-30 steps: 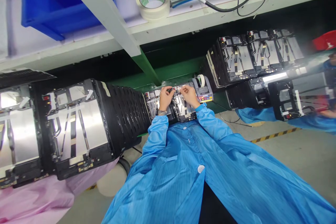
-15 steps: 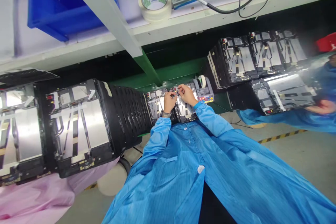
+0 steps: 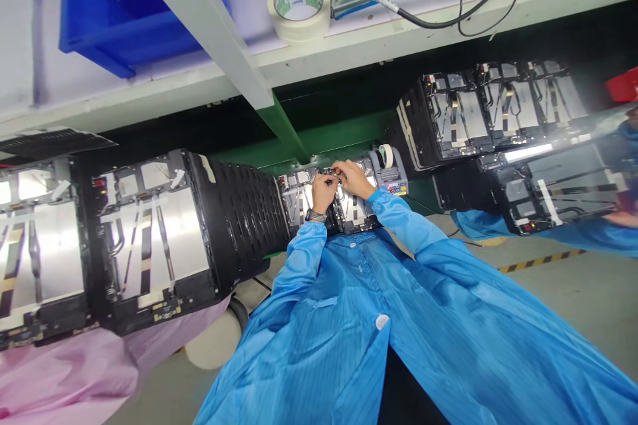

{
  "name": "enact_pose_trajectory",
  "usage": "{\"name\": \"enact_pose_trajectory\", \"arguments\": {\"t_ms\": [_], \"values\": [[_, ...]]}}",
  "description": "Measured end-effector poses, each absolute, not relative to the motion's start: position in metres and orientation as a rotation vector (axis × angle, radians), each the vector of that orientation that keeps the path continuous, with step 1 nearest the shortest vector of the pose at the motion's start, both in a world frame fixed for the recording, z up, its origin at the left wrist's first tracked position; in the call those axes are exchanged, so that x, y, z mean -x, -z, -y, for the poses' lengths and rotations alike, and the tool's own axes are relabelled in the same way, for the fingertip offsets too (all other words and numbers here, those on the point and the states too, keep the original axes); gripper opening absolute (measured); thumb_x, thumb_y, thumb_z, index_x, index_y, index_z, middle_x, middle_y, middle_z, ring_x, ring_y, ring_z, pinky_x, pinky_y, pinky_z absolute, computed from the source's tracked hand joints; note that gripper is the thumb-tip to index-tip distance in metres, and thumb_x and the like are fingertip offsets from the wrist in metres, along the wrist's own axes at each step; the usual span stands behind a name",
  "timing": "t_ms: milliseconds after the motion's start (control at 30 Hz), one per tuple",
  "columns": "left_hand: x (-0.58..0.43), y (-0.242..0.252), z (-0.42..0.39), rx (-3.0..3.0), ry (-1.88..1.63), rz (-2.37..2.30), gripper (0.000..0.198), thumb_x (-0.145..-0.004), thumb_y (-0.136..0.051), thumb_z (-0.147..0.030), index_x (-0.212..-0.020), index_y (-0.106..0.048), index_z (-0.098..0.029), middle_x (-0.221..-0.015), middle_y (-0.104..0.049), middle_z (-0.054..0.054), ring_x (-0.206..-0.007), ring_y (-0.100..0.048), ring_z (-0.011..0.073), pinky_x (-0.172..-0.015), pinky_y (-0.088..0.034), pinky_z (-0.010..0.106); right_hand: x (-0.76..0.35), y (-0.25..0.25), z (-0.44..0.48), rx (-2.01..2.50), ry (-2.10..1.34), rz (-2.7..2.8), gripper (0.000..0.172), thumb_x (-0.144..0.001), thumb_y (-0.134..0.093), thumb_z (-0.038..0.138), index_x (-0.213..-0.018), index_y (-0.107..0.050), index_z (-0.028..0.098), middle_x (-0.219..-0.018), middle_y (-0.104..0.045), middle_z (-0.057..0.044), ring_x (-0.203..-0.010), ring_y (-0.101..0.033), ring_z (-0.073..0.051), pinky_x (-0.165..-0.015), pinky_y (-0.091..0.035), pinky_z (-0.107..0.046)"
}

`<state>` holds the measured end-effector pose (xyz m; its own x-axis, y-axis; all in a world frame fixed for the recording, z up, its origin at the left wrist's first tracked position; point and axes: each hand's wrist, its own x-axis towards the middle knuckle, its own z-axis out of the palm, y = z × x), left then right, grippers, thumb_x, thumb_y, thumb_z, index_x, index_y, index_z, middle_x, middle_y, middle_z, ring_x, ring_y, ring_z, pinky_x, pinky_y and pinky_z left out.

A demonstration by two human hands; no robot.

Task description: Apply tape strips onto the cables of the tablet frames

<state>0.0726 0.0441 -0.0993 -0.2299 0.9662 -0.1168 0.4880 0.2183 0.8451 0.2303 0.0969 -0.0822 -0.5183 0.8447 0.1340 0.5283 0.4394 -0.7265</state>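
My left hand (image 3: 323, 194) and my right hand (image 3: 351, 178) almost meet over the upper part of an opened flat electronic unit (image 3: 356, 211) with a silver plate and black strips. The left fingers are bent into a pinch, with a small dark bit near their tips. Thumb and finger of the right hand are also pinched together, pointing at the left fingertips. What either hand holds is too small to name. A second such unit (image 3: 295, 202) lies to the left of my left hand. Just right of my right hand stands a grey tape dispenser (image 3: 393, 176) with a pale roll.
Stacked black trays (image 3: 244, 209) carrying similar units stand at left; more units (image 3: 463, 119) sit at right. Above, a white shelf edge (image 3: 349, 50) bears a tape roll (image 3: 302, 26) and a blue bin (image 3: 134, 36). A co-worker's blue sleeve (image 3: 478, 224) reaches in at right; pink cloth (image 3: 70, 372) shows lower left.
My right hand has shifted slightly left, its fingertips nearer my left hand's. At right, the co-worker's unit has moved down and rightward and now tilts. The whole view has shifted a little.
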Motion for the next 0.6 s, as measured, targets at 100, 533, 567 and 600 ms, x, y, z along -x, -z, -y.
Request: {"name": "enact_pose_trajectory", "arguments": {"t_ms": [100, 533, 567, 600], "values": [[-0.071, 0.099, -0.042, -1.316, -0.912, -1.819, 0.006, -0.086, -0.075, -0.016, -0.089, -0.078, -0.019, -0.096, -0.063, 0.006, -0.079, -0.059, 0.0181, -0.081, -0.049, 0.033, -0.231, 0.088, -0.103, 1.201, -0.902, 2.208, 0.046, -0.083, -0.050, 0.003, -0.124, -0.067, 0.019, -0.094, -0.069, -0.007, -0.096, -0.057, -0.029, -0.091, -0.045, -0.040], [-0.071, 0.102, -0.053, -0.924, -0.856, -1.855, 0.030, -0.080, -0.083, -0.022, -0.106, -0.068, -0.017, -0.094, -0.072, 0.006, -0.085, -0.068, 0.0184, -0.088, -0.054, 0.034, -0.234, 0.096, -0.097, 1.222, -0.894, 2.144, 0.049, -0.082, -0.050, 0.004, -0.128, -0.062, 0.018, -0.094, -0.069, -0.007, -0.098, -0.057, -0.029, -0.089, -0.045, -0.040], [-0.070, 0.103, -0.056, -0.880, -0.861, -1.822, 0.031, -0.078, -0.085, -0.021, -0.103, -0.068, -0.017, -0.092, -0.071, 0.005, -0.082, -0.068, 0.0182, -0.086, -0.055, 0.035, -0.233, 0.096, -0.096, 1.232, -0.899, 2.138, 0.049, -0.082, -0.050, 0.004, -0.127, -0.062, 0.019, -0.095, -0.069, -0.007, -0.098, -0.057, -0.029, -0.090, -0.045, -0.040], [-0.069, 0.102, -0.059, -0.837, -0.867, -1.788, 0.031, -0.076, -0.086, -0.020, -0.100, -0.068, -0.016, -0.088, -0.070, 0.004, -0.079, -0.068, 0.0180, -0.084, -0.055, 0.035, -0.233, 0.096, -0.096, 1.242, -0.902, 2.128, 0.048, -0.082, -0.050, 0.004, -0.127, -0.062, 0.019, -0.095, -0.069, -0.007, -0.098, -0.057, -0.029, -0.091, -0.045, -0.040]]}}
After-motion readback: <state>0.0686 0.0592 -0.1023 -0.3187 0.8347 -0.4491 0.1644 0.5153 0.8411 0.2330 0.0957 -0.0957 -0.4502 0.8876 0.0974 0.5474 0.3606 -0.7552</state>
